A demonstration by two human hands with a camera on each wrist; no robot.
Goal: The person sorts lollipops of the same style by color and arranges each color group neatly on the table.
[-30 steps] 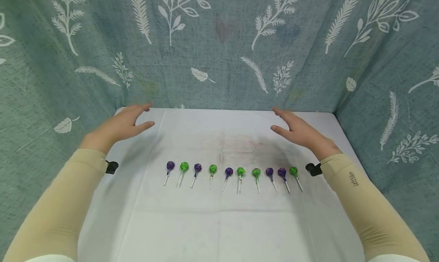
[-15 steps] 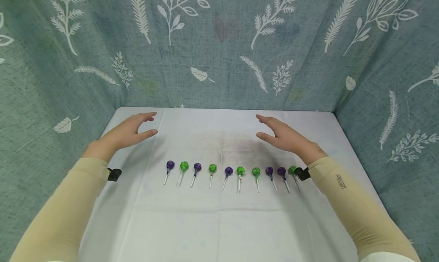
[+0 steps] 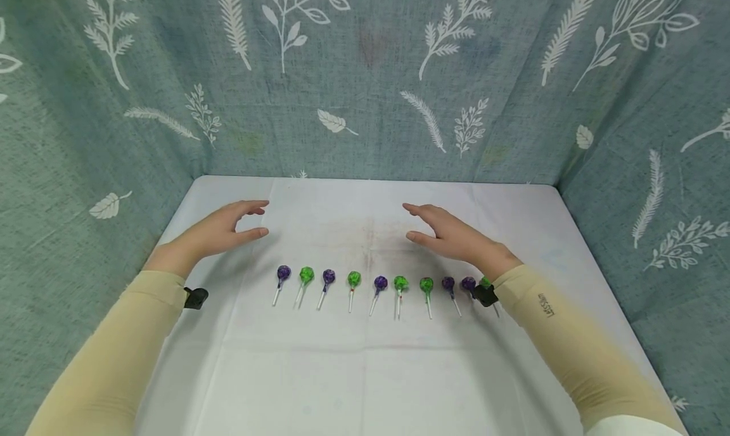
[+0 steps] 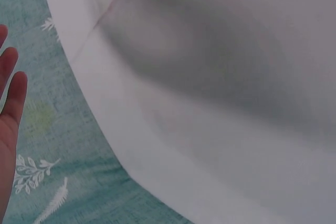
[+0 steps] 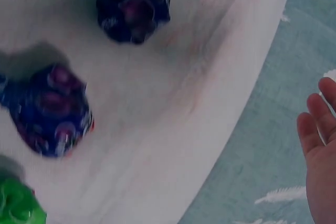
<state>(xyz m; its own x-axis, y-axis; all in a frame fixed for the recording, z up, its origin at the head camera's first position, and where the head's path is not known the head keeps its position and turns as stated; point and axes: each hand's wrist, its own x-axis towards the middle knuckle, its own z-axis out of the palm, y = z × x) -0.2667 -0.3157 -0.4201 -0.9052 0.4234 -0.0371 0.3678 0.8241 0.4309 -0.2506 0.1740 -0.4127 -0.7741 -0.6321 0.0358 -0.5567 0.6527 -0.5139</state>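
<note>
Left hand (image 3: 219, 230) empty, fingers loose, near far-left corner of desk (image 3: 296, 385) | right hand (image 3: 450, 234) likewise, toward far edge | ten wrapped lollipops (image 3: 380, 284), purple and green, rowed roughly parallel to that edge

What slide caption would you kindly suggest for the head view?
Empty left hand and empty right hand hover over a white table bearing ten lined-up lollipops.

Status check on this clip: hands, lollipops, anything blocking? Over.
Left hand and right hand hold nothing. Ten lollipops in one row on white tablecloth. Black wrist device partly hides rightmost lollipop from head view.
</note>
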